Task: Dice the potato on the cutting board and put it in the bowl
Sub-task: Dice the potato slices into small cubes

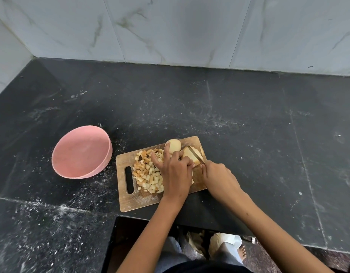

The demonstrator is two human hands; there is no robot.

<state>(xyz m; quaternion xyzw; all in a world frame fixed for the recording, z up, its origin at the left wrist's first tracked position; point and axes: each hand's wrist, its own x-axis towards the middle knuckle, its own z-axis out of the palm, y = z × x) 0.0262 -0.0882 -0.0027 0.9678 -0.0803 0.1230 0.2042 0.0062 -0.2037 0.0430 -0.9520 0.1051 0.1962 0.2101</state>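
Note:
A wooden cutting board (130, 200) lies on the black counter. A heap of diced potato (146, 170) covers its left half. At the board's far edge sits a rounded potato piece (175, 145), and beside it a stack of potato slices (192, 154). My left hand (175, 170) holds the slices down, index finger stretched toward the rounded piece. My right hand (219, 178) grips a knife (196, 157) whose blade lies across the slices. The pink bowl (81, 152) stands left of the board with nothing in it.
The counter (249, 125) is dark stone dusted with white specks, backed by marble wall tiles (170, 30). Its front edge steps back just below the board, where legs and a foot show on the floor.

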